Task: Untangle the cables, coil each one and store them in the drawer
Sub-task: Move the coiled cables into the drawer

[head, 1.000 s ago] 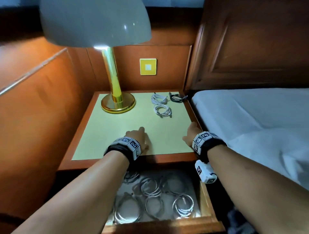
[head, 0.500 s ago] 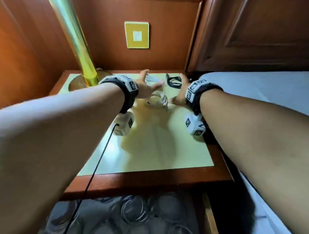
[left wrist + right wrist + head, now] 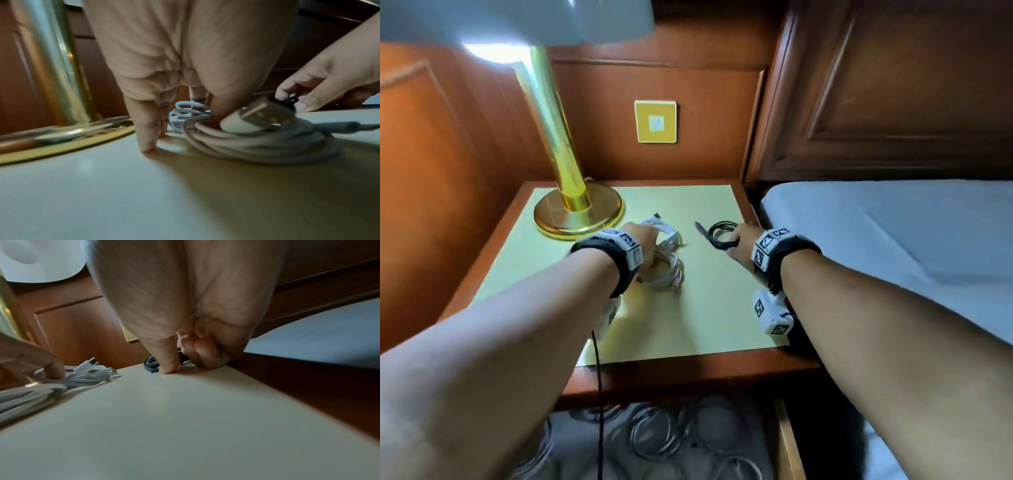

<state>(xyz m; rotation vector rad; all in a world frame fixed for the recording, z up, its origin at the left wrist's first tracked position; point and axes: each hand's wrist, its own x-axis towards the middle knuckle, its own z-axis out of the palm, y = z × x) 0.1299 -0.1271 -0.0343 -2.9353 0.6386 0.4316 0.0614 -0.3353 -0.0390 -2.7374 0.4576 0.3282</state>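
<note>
Two white cable coils [image 3: 671, 262] lie on the nightstand top [image 3: 705, 318] next to the lamp base. My left hand [image 3: 645, 245] is on them; in the left wrist view its thumb is hooked inside the near white coil [image 3: 257, 146] and its fingertips [image 3: 147, 147] touch the surface. A small black cable coil [image 3: 720, 236] lies to the right, and my right hand [image 3: 738, 241] grips its near side. The right wrist view shows curled fingers and the thumb [image 3: 168, 363] pinching the black cable [image 3: 151, 365]. The drawer [image 3: 786, 442] stands open below with several coiled cables [image 3: 654, 435].
A brass lamp [image 3: 578, 219] stands at the nightstand's back left, its shade overhead. Wood panelling with a yellow switch plate [image 3: 655, 121] closes the back. A bed [image 3: 893, 240] and headboard adjoin the right side. A thin black wire [image 3: 597, 377] hangs from my left wrist.
Both hands went from the nightstand's front edge to the cables at the back. Now the left thumb is hooked in the white coils and the right fingers have curled round the black coil.
</note>
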